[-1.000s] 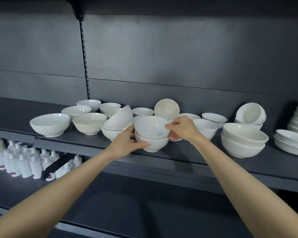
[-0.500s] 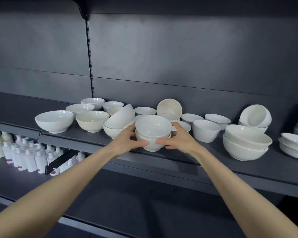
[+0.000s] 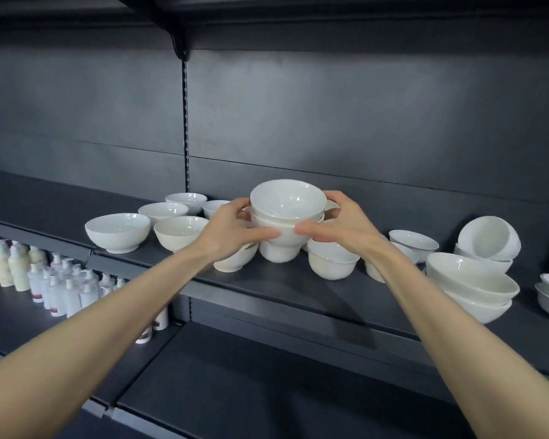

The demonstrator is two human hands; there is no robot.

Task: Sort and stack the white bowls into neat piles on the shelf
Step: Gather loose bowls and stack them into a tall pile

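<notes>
**Stack of nested bowls held between two hands above the shelf**

Stack of small white bowls (image 3: 287,217), nested one inside another, is shown raised clear of the dark shelf (image 3: 298,289), its foot hanging free above the board. The left hand (image 3: 232,232) is pressed against the stack's wall at 9 o'clock and the right hand (image 3: 339,223) at 3 o'clock; thumbs are laid across the near side and fingers are curled round the far side, so that the stack is clamped between both palms. Neither hand is spread. The stack's axis is upright, the rims roughly level, and both hands lie equally near to it.

Loose bowls are seen on every side. At 9 o'clock of the stack stand a large wide bowl (image 3: 118,231) and a cream bowl (image 3: 179,232), with smaller ones behind them. Directly below the stack, at 6 o'clock, another small bowl (image 3: 330,261) rests just beside the right wrist. At 3 to 4 o'clock a pile of two broad bowls (image 3: 469,286) is found, with a tipped bowl (image 3: 488,237) lying on its side beyond it.

The coming move is judged to turn on what lies beneath the foot: open board is visible at 6 o'clock toward the front edge, and a straight descent is needed to keep the stack aligned. White pump bottles (image 3: 54,289) on the lower shelf take no part.
</notes>
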